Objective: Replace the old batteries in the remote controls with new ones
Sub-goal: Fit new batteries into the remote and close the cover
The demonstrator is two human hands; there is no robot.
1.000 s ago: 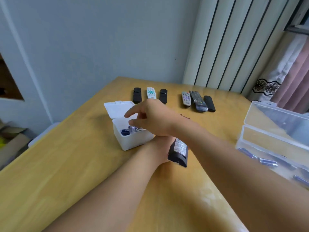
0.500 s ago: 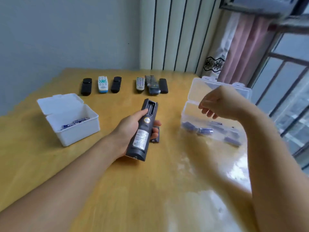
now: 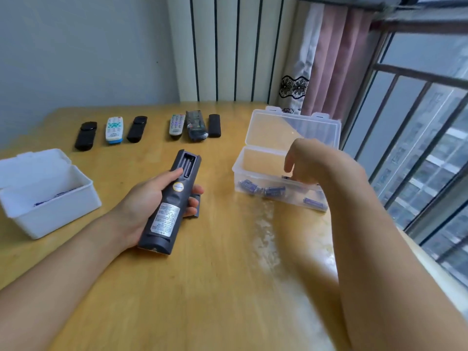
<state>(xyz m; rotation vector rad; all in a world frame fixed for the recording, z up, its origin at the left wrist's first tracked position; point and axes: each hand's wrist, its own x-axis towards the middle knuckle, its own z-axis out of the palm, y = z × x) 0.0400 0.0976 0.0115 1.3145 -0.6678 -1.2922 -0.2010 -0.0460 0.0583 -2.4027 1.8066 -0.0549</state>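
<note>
My left hand point(image 3: 149, 198) grips a dark grey remote point(image 3: 168, 211) held back side up, with its battery bay point(image 3: 188, 163) open and empty. The remote's loose cover point(image 3: 197, 207) lies on the table under my fingertips. My right hand point(image 3: 314, 163) reaches down into a clear plastic box point(image 3: 263, 153), fingers pointing at the blue batteries point(image 3: 274, 191) on its floor. I see nothing held between those fingers. A white box point(image 3: 50, 216) at the left holds a few batteries point(image 3: 54, 196).
Several more remotes lie in a row at the far side of the wooden table point(image 3: 202, 287): three at the left point(image 3: 114, 129) and three in the middle point(image 3: 195, 125). The clear box's lid point(image 3: 293, 127) stands open. A barred window point(image 3: 417, 148) is at the right.
My right hand left the white box, crossed to the clear box and dropped its fingers into it. The view swung right. My left hand kept the remote.
</note>
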